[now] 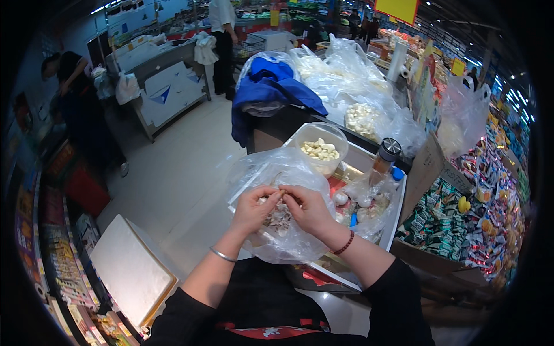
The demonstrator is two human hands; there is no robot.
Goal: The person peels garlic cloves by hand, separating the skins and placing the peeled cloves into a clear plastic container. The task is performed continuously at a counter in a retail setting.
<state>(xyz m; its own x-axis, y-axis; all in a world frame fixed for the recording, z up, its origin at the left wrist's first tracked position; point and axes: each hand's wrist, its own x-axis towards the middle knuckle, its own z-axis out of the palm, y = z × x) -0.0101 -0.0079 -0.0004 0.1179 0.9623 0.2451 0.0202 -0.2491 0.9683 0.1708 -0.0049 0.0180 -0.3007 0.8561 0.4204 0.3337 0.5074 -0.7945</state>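
Above an open clear plastic bag, my left hand and my right hand meet at the fingertips. They pinch one small brownish piece, probably a garlic clove, partly hidden by the fingers. Papery garlic skins lie in the bag below. Just beyond it, a round clear plastic tub holds peeled garlic cloves. To the right, whole garlic bulbs sit in thin plastic bags inside a white-edged tray.
A dark-lidded bottle stands at the tray's far right. Blue cloth and bagged peeled garlic lie beyond. Wrapped snacks fill a cardboard box at right. A white foam box stands lower left. Two people stand farther off.
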